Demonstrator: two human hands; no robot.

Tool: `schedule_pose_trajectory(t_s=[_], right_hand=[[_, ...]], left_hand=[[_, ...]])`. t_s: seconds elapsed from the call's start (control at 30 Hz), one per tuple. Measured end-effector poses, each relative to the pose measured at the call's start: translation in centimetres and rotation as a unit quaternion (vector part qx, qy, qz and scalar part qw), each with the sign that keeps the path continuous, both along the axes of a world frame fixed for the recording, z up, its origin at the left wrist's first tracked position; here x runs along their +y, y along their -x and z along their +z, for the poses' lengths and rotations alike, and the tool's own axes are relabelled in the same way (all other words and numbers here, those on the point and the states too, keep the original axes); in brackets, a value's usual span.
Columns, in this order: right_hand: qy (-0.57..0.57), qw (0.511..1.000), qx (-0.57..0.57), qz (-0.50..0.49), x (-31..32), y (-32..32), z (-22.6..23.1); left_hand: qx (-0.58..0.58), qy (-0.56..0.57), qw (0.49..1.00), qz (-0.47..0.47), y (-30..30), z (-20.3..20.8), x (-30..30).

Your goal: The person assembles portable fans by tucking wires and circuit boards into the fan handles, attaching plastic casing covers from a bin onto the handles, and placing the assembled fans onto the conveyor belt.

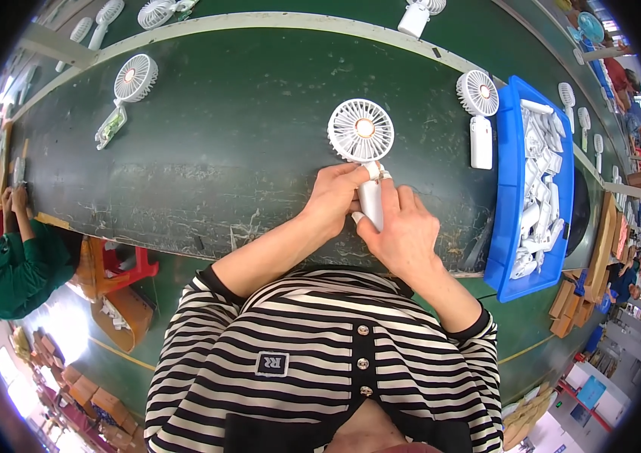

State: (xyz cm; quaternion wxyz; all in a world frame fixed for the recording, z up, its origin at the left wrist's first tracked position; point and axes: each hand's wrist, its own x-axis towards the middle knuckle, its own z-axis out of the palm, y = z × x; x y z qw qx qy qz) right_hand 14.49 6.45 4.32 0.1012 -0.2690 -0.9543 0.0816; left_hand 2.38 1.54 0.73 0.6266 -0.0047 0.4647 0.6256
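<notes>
White fan (361, 134), hub (364, 129) seemingly copper-ringed, has its handle (371, 205) grasped by left-hand fingers (356, 177) and right-hand fingers (389, 198).

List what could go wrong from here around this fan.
1. Left hand and right hand hold the white fan below its head; it could twist if they slip.
2. The open-handled fan exposes green inside; a knock might damage it.
3. The blue bin is heaped with loose white parts; a bump might spill some.

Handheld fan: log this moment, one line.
white handheld fan; left hand: at neck; right hand: on handle; blue bin: white parts inside
</notes>
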Motion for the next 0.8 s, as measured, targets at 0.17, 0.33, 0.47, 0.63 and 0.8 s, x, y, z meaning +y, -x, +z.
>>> schedule_pose_trajectory(t_s=[0.17,0.33,0.47,0.63,0.8], right_hand=[[0.001,1.000,-0.001,-0.003,0.0,0.0,0.3],[0.042,0.999,0.016,0.015,-0.1,-0.7,0.5],[0.086,0.996,-0.025,-0.023,-0.9,-1.4,0.9],[0.253,0.957,0.071,-0.120,-0.5,-2.1,0.3],[0.523,0.831,0.114,-0.154,1.6,-1.3,-0.9]], left_hand=[[-0.009,0.017,1.000,0.000,0.1,0.0,0.3],[-0.027,0.020,0.999,0.016,0.1,0.0,0.3],[-0.016,0.035,0.999,0.011,0.2,0.1,0.3],[-0.037,-0.047,0.998,0.025,0.3,-0.8,0.0],[-0.056,-0.126,0.990,0.007,0.4,-0.2,0.1]])
